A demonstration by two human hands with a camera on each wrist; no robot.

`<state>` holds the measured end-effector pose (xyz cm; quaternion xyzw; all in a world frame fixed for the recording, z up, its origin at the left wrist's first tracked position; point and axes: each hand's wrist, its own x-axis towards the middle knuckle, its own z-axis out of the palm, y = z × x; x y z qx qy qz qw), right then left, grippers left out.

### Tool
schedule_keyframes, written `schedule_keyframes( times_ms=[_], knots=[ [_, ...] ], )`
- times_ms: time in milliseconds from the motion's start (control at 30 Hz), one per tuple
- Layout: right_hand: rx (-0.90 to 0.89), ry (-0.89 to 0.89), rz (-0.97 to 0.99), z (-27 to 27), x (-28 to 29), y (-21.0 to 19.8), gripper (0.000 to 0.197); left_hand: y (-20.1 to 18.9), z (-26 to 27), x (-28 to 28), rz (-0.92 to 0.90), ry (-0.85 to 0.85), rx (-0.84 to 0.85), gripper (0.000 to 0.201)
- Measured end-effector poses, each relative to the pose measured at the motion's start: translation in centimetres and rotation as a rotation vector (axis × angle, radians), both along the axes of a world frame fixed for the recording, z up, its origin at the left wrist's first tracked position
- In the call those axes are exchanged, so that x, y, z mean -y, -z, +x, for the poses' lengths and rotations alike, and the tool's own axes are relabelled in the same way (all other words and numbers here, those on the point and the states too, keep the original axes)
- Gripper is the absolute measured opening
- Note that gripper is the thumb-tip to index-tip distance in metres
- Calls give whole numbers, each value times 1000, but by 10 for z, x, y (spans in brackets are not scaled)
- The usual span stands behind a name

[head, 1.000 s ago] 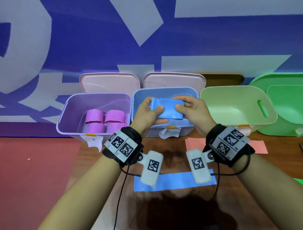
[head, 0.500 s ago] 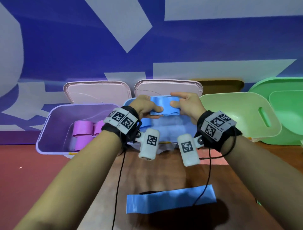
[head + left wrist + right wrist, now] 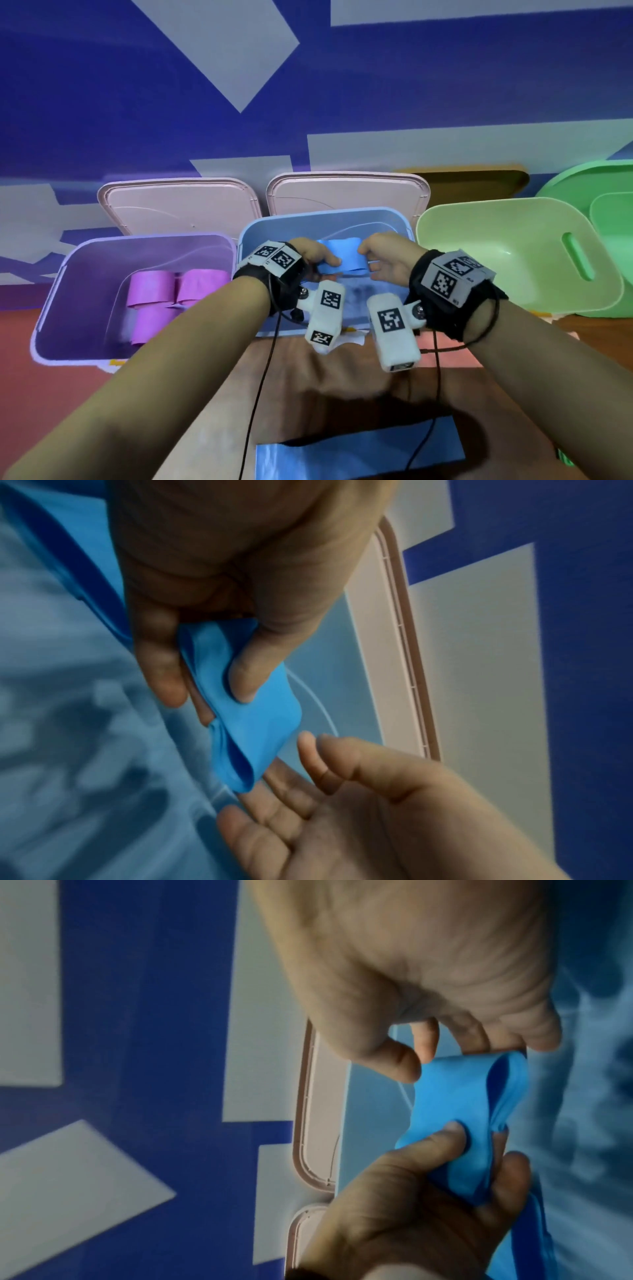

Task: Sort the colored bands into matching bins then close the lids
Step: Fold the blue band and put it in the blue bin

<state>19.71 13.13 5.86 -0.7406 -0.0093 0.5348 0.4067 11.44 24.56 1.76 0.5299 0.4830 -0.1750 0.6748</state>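
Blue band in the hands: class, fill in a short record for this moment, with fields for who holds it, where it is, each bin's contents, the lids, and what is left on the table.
held item: folded blue band
left hand: thumb and fingers pinch the band
right hand: fingers loosely around the band's other end, grip unclear
position: above the open blue bin
purple bin: rolled purple bands
green bin: no bands visible
lids: both standing open
on table: flat blue band
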Motion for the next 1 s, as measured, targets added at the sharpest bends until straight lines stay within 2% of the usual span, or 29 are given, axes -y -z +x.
schedule_keyframes(
  times_ms=[133,233,333,433,533,667,700,800,833,867,933,1000],
  knots=[
    [-66,97,-25,8,1,13,22,11,7,2,-18,34,-79,12],
    [-70,121,-40,12,-2,20,24,21,14,2,-6,44,-95,23],
    [-60,141,-70,14,-6,27,23,26,20,2,12,95,-108,25],
    [-49,135,-117,13,-13,33,20,45,25,-4,3,156,-148,42],
    [-34,104,-145,12,-17,34,15,31,24,2,-1,160,-161,51],
    [-45,79,-159,11,-17,34,11,13,23,6,-24,141,-197,25],
    [-44,80,-158,11,-16,33,9,7,21,6,-16,140,-201,25],
    [-36,62,-141,14,-12,28,14,-7,13,-1,-1,117,-209,58],
    [-23,44,-136,14,-11,25,14,-17,9,-3,15,115,-203,60],
    [-3,28,-129,15,-9,22,14,-25,5,-6,40,118,-186,51],
    [48,-22,-104,15,-8,14,19,-41,-1,-14,124,150,-152,15],
    [119,-112,-74,16,-8,7,29,-54,-10,-22,261,151,-104,17]
  ],
)
